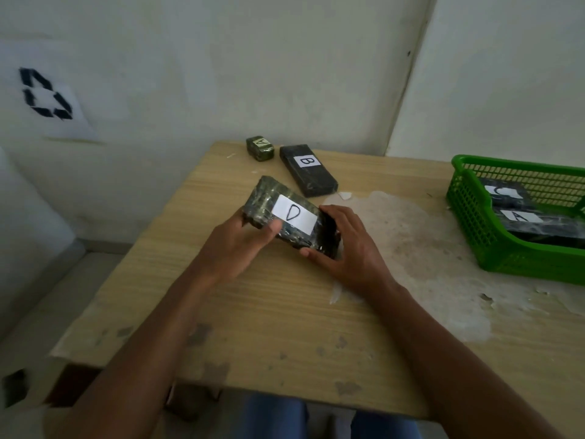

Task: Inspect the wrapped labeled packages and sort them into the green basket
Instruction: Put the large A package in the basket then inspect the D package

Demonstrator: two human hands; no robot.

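Both hands, left hand (245, 239) and right hand (345, 245), pinch the ends of package D (289, 213) above the surface (285, 312); slick wrap might slip before reaching the far-right green basket (468, 223).

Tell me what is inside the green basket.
The green basket holds two dark wrapped packages: one labelled C at the back and one labelled A nearer the front. The picture's edge cuts off their right ends, and the basket's near wall hides anything lower down.

Worn wooden table (285, 312) in corner; white walls (221, 58); recycling-symbol sheet (47, 96) left.
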